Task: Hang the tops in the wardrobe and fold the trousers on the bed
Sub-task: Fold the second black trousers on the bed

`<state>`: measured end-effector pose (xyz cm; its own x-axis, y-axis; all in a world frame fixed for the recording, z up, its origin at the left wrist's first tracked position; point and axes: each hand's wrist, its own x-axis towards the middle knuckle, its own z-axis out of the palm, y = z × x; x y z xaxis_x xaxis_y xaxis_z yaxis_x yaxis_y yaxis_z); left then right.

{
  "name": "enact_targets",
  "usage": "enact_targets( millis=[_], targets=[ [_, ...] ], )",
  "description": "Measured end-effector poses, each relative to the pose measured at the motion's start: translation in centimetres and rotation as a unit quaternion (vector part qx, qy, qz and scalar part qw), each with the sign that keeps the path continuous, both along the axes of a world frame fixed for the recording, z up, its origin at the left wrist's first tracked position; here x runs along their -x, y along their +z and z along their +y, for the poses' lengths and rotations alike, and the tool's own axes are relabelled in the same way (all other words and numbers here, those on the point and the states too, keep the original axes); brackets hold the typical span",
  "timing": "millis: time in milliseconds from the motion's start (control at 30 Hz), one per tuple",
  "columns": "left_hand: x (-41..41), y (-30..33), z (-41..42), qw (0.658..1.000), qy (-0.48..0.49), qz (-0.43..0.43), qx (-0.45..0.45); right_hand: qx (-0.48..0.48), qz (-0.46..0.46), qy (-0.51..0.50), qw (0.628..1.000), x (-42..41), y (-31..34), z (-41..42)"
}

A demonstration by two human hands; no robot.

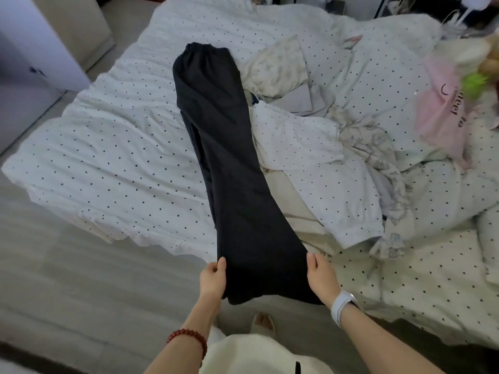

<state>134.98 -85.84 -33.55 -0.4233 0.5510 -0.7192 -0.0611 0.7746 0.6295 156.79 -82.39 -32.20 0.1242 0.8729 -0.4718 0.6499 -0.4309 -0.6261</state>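
Observation:
Dark navy trousers [229, 163] lie stretched lengthwise across the bed [113, 147], legs folded onto each other, waistband at the far end. My left hand [213, 278] pinches the left corner of the leg hems, thumb on top. On the right corner my right hand [321, 275], with a white watch on its wrist, grips the hems the same way. The hem end hangs just past the bed's near edge. A white wardrobe [32, 49] stands at the far left.
A heap of pale clothes [310, 147] lies right of the trousers, on the white dotted duvet. A pink top with lettering [445, 109] and a soft toy [483, 68] sit at the far right. Grey wooden floor [67, 279] runs along the bed's left side.

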Motion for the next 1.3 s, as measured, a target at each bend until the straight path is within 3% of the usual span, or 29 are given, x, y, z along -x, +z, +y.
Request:
enact_targets(
  millis=[167,333,400,667,900,1167,1300],
  targets=[
    [0.2,-2.2,-0.7,0.999,-0.011,0.041,0.017,-0.014,-0.002,0.019,1.0,-0.2,-2.3,-0.3],
    [1.0,-5.4,-3.1,0.965,-0.164,0.039,0.2,0.148,-0.075,0.101,0.981,-1.1,-4.2,-1.3],
    [1.0,-5.3,-3.6,0.957,-0.183,0.035,0.224,0.17,-0.093,0.099,0.976,-1.1,-4.4,-1.2],
    [3.5,-2.5,2.4,0.976,-0.164,0.068,0.124,0.091,-0.053,0.139,0.985,3.9,-3.7,4.5],
    [7.3,-2.1,15.4,0.991,-0.106,0.073,-0.021,-0.012,-0.045,0.187,0.981,11.6,-3.7,14.9],
    [9.3,-7.3,29.0,0.979,-0.025,0.144,-0.139,-0.125,-0.081,0.138,0.979,16.6,-7.5,25.9],
    [10.0,-8.3,31.9,0.987,0.026,0.109,-0.119,-0.121,-0.11,0.103,0.981,16.8,-8.2,29.1]
  ],
)
